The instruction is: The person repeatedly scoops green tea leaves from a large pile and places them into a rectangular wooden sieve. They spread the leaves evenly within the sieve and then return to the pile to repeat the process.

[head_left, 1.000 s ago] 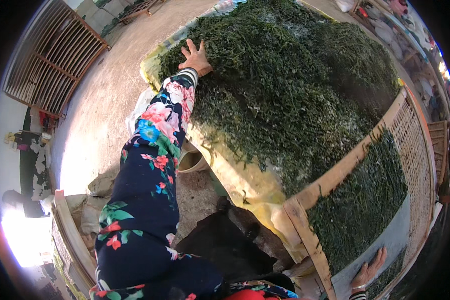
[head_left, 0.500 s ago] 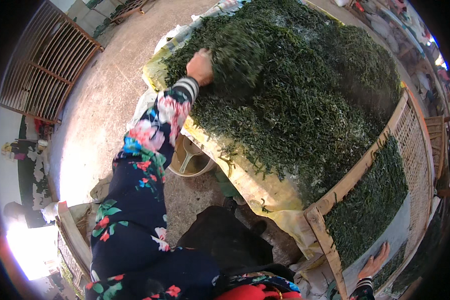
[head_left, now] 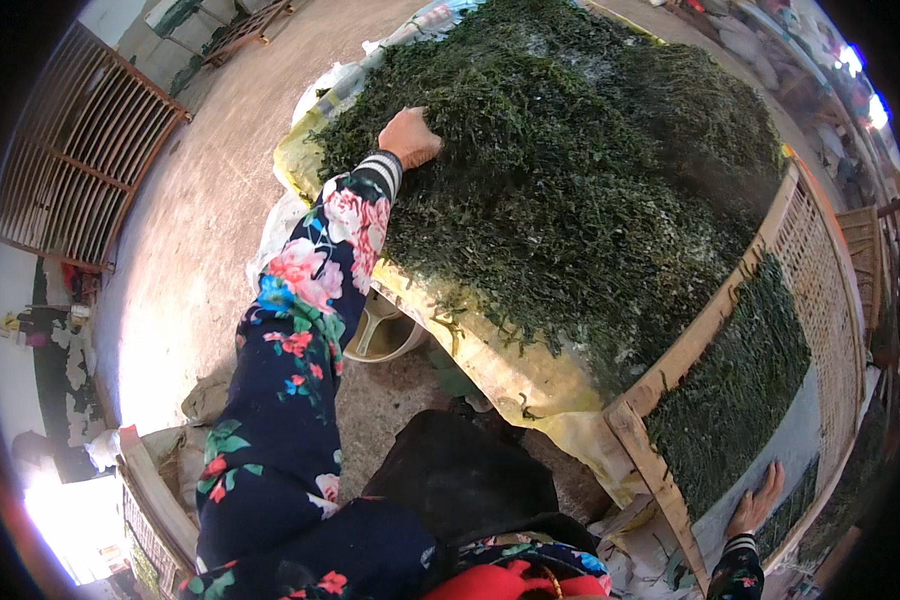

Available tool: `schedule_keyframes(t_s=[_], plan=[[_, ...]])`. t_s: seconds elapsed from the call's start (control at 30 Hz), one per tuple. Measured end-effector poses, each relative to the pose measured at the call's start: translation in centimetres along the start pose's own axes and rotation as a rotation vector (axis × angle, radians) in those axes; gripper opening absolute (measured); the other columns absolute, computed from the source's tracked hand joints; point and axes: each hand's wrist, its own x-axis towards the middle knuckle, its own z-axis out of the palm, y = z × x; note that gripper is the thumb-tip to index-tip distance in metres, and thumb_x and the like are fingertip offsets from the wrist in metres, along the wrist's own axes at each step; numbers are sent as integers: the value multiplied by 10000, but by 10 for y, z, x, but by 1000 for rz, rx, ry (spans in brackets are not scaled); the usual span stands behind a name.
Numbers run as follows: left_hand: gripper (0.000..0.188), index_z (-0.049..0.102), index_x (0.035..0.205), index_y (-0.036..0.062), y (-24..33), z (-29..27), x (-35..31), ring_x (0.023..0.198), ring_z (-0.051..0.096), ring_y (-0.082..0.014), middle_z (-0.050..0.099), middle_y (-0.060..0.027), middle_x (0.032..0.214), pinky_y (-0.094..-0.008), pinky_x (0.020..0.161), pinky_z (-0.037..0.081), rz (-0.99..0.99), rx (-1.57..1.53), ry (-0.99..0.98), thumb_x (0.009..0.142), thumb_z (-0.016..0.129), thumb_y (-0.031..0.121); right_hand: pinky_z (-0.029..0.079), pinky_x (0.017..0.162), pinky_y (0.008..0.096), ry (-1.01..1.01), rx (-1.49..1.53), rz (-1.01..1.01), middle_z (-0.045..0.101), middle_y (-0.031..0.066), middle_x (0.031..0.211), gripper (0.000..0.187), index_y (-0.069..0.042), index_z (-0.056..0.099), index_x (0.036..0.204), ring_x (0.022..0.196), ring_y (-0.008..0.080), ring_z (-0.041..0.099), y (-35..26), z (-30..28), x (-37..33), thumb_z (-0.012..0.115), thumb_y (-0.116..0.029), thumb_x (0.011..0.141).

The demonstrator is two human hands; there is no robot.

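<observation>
A large heap of dark green leafy strands (head_left: 570, 170), flecked with white, lies on a yellow plastic sheet (head_left: 545, 385). My left hand (head_left: 411, 138) is at the heap's left side, its fingers curled down into the strands and their tips hidden. On the right, a wood-framed woven tray (head_left: 805, 235) leans over the heap's near right edge. A layer of strands (head_left: 735, 385) covers part of it. A flat pale grey strip (head_left: 785, 430) lies across the tray, and my right hand (head_left: 755, 500) rests open on it with fingers extended.
A pale bucket (head_left: 400, 340) with a long-handled scoop (head_left: 373, 325) stands below the sheet's near left edge. Slatted wooden racks (head_left: 85, 150) stand at the far left. Another framed tray (head_left: 155, 500) is at the lower left. Bags and bundles line the far right.
The clump blurred with motion by my left hand has settled into the heap. My left hand has shifted slightly right and down. My right hand stays on the grey strip.
</observation>
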Motion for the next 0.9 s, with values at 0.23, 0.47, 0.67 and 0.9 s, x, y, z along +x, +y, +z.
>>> schedule_keyframes(t_s=[0.23,0.47,0.67,0.9], plan=[[589,660,1264,-29,32,-66,-17,929,726,-374,726,-280,970,-404,862,579,47,-221,8,698,623,128,220,1227,518,13,-22,-8,328,213,1611,832,-18,377,1550,1492,412,303,5,5,-1,280,-669,1040],[588,609,1303,-25,48,-160,37,863,725,-329,736,-243,925,-409,797,575,180,-105,342,733,624,120,209,1228,529,4,-9,-27,323,212,1617,768,-16,373,1554,1497,413,294,6,7,-2,282,-598,1061],[425,668,1158,3,80,-234,78,842,713,-326,730,-218,890,-416,765,560,309,-99,511,754,639,132,201,1228,535,15,-40,-37,328,218,1616,765,-3,381,1546,1498,418,289,4,4,0,302,-586,1056],[251,738,989,36,113,-277,93,816,698,-322,724,-189,849,-424,727,544,372,-55,597,779,656,147,197,1226,543,-11,-27,-9,317,216,1624,794,6,376,1546,1499,420,283,5,4,-3,311,-608,1047]])
